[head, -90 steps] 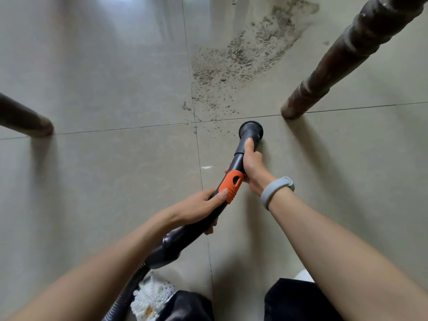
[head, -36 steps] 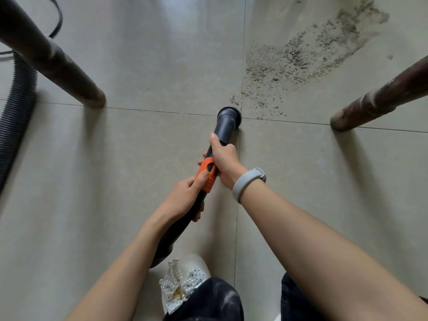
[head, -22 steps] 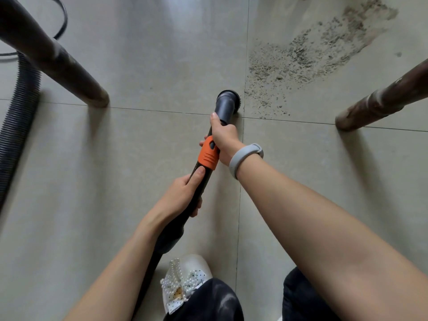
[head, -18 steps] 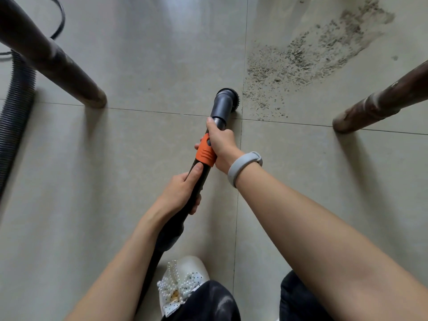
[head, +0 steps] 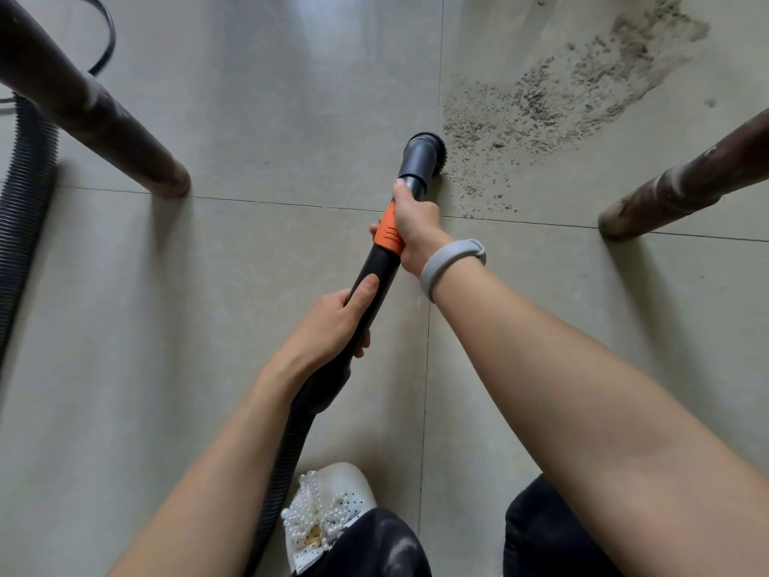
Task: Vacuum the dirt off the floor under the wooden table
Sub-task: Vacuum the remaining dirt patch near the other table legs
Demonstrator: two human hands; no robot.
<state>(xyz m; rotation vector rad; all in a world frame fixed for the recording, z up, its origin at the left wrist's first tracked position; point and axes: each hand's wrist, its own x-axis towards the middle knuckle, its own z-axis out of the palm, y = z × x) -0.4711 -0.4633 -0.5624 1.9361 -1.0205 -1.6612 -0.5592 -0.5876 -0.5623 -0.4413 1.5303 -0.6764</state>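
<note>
A black vacuum wand [head: 372, 276] with an orange collar runs forward across the pale floor tiles. Its grey round brush nozzle [head: 422, 154] sits on the floor at the near-left edge of a spread of grey-brown dirt [head: 553, 97]. My right hand [head: 414, 226], with a grey band on the wrist, grips the wand at the orange collar just behind the nozzle. My left hand [head: 337, 322] grips the black tube lower down, thumb laid along it.
Two dark wooden table legs stand on the floor, a left leg [head: 104, 122] and a right leg [head: 674, 189], with the dirt between and beyond them. The ribbed vacuum hose [head: 25, 193] and a black cable lie at far left. My white beaded shoe [head: 324, 510] is below.
The nozzle has slid forward and right, from the tile joint to the edge of the dirt patch. Both hands kept their grip on the wand.
</note>
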